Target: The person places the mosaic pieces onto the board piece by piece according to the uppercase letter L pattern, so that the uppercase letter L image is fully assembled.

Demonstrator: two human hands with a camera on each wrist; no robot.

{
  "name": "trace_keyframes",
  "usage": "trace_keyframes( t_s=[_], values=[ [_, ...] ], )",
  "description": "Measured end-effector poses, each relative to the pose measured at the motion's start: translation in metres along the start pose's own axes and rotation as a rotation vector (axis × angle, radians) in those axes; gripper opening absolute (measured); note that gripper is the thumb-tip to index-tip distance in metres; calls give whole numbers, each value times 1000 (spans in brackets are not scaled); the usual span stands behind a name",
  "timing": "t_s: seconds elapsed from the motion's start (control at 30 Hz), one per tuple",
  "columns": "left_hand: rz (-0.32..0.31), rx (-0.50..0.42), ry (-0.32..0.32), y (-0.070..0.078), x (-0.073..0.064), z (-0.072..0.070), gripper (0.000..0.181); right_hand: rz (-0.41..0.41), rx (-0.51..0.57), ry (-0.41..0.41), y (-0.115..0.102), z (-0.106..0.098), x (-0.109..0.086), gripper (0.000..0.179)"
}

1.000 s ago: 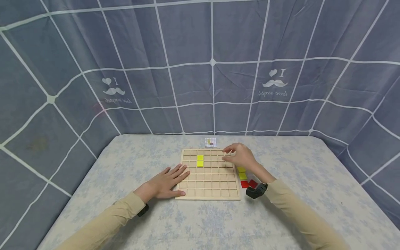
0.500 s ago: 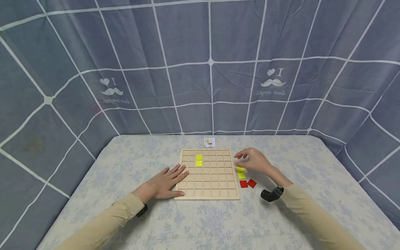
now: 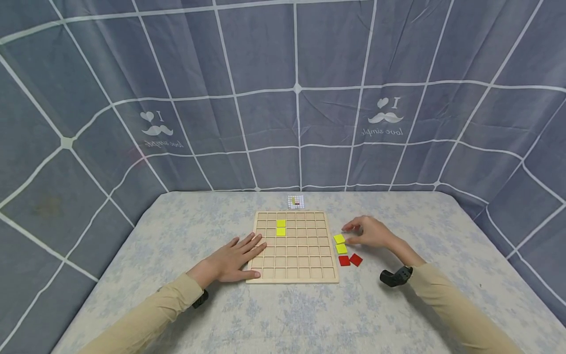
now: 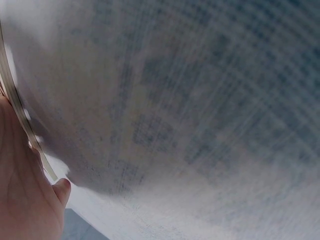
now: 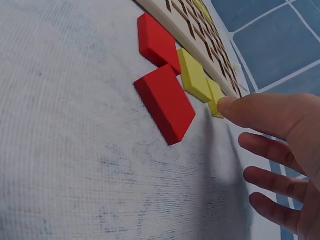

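Observation:
A wooden grid board (image 3: 305, 280) lies on the table, with two yellow square tiles (image 3: 281, 227) set one below the other in its upper left part. My left hand (image 3: 227, 260) rests with spread fingers on the board's left edge. Right of the board, my right hand (image 3: 370, 232) hovers with fingers bent and apart, holding nothing. Its thumb is right beside the farther loose yellow tile (image 3: 339, 239). Closer to me lie another yellow tile (image 3: 341, 249) and two red tiles, one squared to the board (image 3: 344, 261) and one turned askew (image 5: 166, 104).
A small card (image 3: 296, 202) printed with a coloured grid lies just behind the board. Pale floral cloth (image 3: 283, 319) covers the table. Blue curtains (image 3: 265, 123) with white lines hang behind and at both sides.
My right hand has moved right, from over the board's upper right corner to beside the loose yellow tiles, and come lower. The left hand stays in place on the board.

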State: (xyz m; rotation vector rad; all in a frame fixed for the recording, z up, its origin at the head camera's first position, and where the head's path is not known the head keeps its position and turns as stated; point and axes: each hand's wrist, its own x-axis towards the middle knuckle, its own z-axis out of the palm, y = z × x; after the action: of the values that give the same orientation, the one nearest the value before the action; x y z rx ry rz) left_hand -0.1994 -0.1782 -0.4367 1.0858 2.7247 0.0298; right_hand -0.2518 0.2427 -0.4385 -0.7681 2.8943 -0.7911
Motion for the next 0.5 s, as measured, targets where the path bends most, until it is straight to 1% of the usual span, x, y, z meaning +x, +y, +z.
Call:
trace_keyframes(
  t_s=[0.17,0.37,0.5],
  values=[
    [6,-3,7,0,0,0,78,-38,-9,-2,5,5,0,30],
    [15,-9,22,-2,0,2,79,-11,-29,-21,4,6,4,29],
    [12,-10,19,-2,1,3,79,-5,-42,-39,3,6,5,28]
  ],
)
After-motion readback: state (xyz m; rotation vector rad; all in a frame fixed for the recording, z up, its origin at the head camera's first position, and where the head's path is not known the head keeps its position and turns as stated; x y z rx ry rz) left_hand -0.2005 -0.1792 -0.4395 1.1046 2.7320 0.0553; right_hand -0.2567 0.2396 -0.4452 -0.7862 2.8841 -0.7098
